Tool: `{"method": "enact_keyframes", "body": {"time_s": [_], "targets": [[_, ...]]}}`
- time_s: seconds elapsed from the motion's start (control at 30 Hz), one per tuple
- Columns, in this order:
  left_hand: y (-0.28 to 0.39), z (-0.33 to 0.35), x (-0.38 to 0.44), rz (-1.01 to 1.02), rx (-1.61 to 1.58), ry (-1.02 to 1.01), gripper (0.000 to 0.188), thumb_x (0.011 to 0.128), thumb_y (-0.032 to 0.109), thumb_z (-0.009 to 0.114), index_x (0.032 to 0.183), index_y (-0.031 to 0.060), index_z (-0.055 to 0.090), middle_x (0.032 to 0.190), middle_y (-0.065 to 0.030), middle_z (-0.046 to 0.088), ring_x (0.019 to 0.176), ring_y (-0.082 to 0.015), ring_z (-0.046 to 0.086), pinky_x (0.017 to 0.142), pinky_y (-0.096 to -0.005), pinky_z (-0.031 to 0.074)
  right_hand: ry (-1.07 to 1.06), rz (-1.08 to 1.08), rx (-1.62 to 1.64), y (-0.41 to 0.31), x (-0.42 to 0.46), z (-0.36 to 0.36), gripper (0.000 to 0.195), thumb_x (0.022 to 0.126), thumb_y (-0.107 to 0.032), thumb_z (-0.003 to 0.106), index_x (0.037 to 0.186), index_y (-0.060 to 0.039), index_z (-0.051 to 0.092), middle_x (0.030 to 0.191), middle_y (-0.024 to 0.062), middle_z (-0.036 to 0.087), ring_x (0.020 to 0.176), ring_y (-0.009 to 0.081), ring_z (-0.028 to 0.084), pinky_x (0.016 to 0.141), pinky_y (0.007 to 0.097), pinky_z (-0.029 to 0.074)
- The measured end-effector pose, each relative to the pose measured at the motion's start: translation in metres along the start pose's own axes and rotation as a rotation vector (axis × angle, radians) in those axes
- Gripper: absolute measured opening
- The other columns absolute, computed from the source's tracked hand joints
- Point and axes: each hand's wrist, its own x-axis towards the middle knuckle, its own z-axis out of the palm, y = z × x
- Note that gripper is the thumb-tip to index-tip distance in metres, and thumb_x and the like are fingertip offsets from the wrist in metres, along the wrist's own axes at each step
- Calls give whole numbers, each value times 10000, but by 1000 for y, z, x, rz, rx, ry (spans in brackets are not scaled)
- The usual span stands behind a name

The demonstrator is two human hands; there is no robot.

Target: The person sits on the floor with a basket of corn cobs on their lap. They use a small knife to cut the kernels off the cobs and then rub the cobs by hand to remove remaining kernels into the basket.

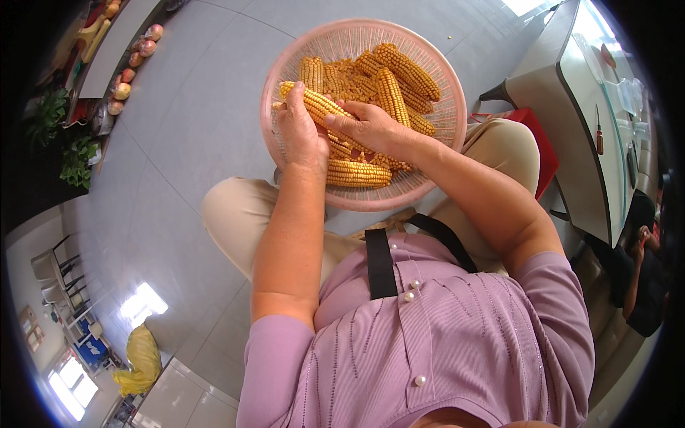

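Both hands hold one dried corn cob (320, 105) slantwise over a round pink plastic basket (449, 101). My left hand (301, 128) wraps the cob's far-left part, its thumb lying over the kernels. Around the near-right part closes my right hand (369, 124), thumb on top. Beneath and beside them lie several more yellow cobs, among them a cob (358, 174) at the near rim and a cob (393, 99) to the right. Loose kernels (350, 72) are heaped toward the basket's far side. My hands hide part of what lies below.
At right stands a table (580, 123) bearing a screwdriver (599, 140), with a red bag (538, 144) beside it. A person (645, 267) sits beyond. Apples (123, 91) line the left shelf near potted plants (80, 160). A yellow sack (142, 356) rests lower left.
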Motion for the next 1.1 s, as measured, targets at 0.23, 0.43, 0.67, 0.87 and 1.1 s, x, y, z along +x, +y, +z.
{"method": "enact_keyframes", "body": {"time_s": [0.23,0.43,0.67,0.87,1.1], "targets": [[-9,-6,10,48,59,-124,288,955,227,565,1083,-29,541,982,-95,592,900,-210,617,776,-336,541,182,-53,133,12,14,-4,505,998,-484,498,1072,2,616,770,90,633,579,156,604,444,300,490],[-1,-1,5,-47,-32,-131,357,980,291,493,1111,-39,528,991,-146,622,886,-248,646,798,-386,552,-163,210,755,-7,-9,-7,510,1007,-543,412,1048,-71,599,682,87,611,476,147,567,366,238,433],[-17,-2,7,-77,10,-105,507,1053,393,270,1002,-22,557,905,-177,626,784,-299,646,759,-429,573,-195,279,677,1,-12,-1,557,970,-636,389,1018,-122,597,648,79,595,435,149,551,332,245,408],[-12,3,3,-72,19,-39,408,1047,314,343,956,-15,566,832,-142,623,736,-259,648,682,-384,573,-70,228,571,-5,-20,12,589,941,-684,397,987,-130,594,602,75,577,404,149,533,312,257,370],[-13,3,4,-93,26,-39,337,1035,253,407,985,-21,595,856,-135,640,755,-248,656,697,-358,564,-73,297,715,-9,-21,9,583,952,-670,393,963,-120,585,560,82,556,370,166,507,288,258,344]]}}
